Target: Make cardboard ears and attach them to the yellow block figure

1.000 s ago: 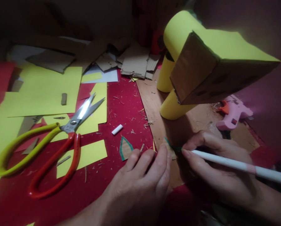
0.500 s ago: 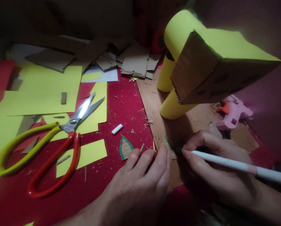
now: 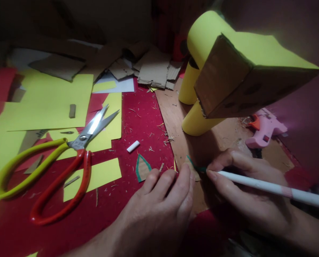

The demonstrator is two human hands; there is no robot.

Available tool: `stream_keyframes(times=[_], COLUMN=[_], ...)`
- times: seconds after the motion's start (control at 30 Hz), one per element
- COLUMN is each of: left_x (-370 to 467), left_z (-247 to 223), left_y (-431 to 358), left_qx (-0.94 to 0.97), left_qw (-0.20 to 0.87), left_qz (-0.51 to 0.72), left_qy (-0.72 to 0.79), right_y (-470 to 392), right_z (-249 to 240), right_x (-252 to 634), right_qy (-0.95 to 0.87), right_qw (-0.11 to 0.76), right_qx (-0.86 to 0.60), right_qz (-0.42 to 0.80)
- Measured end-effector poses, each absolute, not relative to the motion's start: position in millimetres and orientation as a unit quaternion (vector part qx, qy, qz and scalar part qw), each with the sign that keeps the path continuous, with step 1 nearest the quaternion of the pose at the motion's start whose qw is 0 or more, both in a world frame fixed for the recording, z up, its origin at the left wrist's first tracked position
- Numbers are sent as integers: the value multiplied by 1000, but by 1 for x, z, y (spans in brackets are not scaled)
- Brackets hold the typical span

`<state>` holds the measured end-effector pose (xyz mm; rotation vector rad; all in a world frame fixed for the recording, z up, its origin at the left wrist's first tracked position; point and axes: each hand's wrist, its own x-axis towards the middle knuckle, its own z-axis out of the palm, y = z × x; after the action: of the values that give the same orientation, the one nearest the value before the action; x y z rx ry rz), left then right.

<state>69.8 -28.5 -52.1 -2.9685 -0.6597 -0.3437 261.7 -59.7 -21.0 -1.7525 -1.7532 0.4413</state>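
My right hand (image 3: 245,185) pinches a white green-tipped marker (image 3: 255,181) close to its tip. The tip touches the edge of a small cardboard piece (image 3: 195,175) that has a green line along one side. My left hand (image 3: 161,200) holds this piece down with its fingertips, which cover part of it. Beside my left fingers lies a second, pointed cardboard piece (image 3: 142,168) with a green border. Above my right hand stands a figure of yellow paper tubes and a cardboard box (image 3: 223,75).
Scissors (image 3: 81,141) with yellow and red handles lie blades apart on yellow paper (image 3: 52,92) and the red cloth. A white pen cap (image 3: 133,146) is near the middle. Cardboard scraps (image 3: 154,67) are heaped behind. A pink glue gun (image 3: 266,128) lies at right.
Almost nothing differs. Both hands, the marker and the cardboard pieces look the same; the view has shifted very slightly.
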Motion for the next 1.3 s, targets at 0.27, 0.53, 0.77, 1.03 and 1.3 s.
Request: stream_keyframes(times=[0.27,0.53,0.77,1.03,1.3], left_x=[70,70,71,70,71], left_z=[-51,-51,-51,-52,-49], left_y=[-29,-29,-28,-29,-29], left_qx=[-968,-969,-970,-969,-967], left_qw=[28,27,30,39,27], left_qz=[-120,-110,-109,-117,-117], left_qy=[-220,-221,-217,-215,-226], right_y=[-62,-60,-58,-61,-60], right_z=[-22,-21,-22,-19,-20], right_x=[263,259,259,261,262], right_qy=[-653,-652,-659,-642,-652], right_qw=[316,326,314,318,318], right_qx=[-665,-664,-666,-669,-665], right_qz=[176,163,155,199,177])
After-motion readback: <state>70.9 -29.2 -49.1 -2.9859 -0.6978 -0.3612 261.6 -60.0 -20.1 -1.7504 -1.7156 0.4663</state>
